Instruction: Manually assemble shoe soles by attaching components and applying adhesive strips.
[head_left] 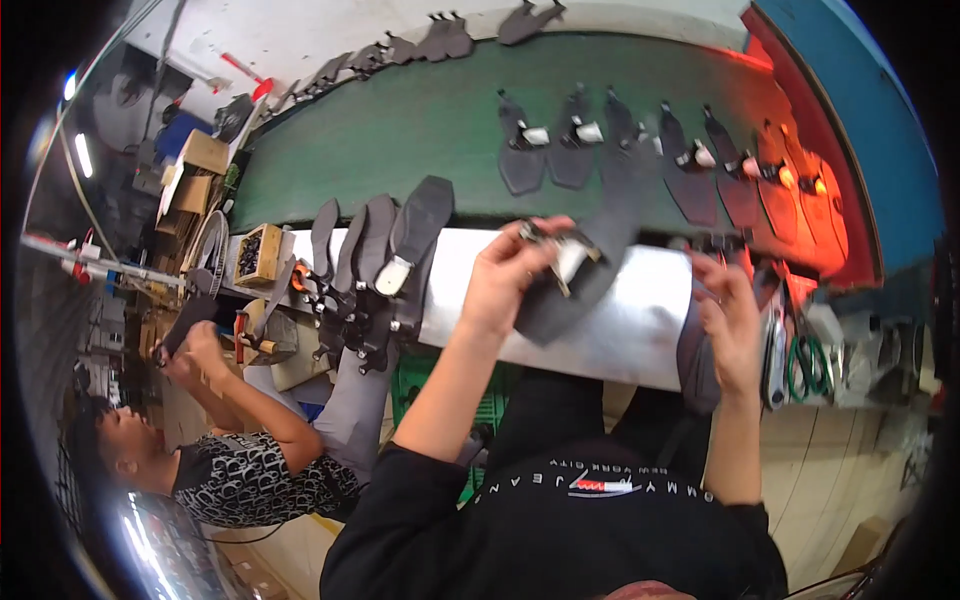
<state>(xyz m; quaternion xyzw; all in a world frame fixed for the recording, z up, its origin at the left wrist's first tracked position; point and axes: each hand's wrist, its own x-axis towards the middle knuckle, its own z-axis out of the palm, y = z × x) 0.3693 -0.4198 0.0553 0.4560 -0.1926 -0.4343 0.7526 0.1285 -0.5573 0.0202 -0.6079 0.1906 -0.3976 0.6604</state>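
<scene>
- Wide-angle view down onto a workshop, curved toward the rim, with dark sandals spread over a green belt [380, 130] and a shiny metal surface [460, 300].
- Left hand [515, 270] closed in a pinch of thumb and fingertips around the strap of a dark sandal [565, 312], held tilted above the metal surface, with a white tag [571, 258] just beside the fingers.
- Probably gripped by the strap to leave the broad, flat sole untouched.
- Right hand [730, 320] raised at the right end of the metal surface, fingers loosely bent and partly spread, just beside a second dark sole [694, 352]; impossible to tell touching from merely near, or a hold from none.
- Farther off, on the green belt, a row of sandals [522, 170] laid side by side, perhaps spaced to prevent overlap; the rightmost bathed in red-orange light near a blue panel [860, 90].
- At the left end of the metal surface, an overlapping cluster of sandals [420, 220], straps toward the near edge, perhaps for easy reach.
- To the left, a co-worker [240, 470] in a patterned shirt, both hands at another sole [190, 322].
- Hard to make out: far end of the held sandal, blurred into the row behind; strap fittings, partly covered by fingers; a green crate [410, 385] below, mostly hidden.
</scene>
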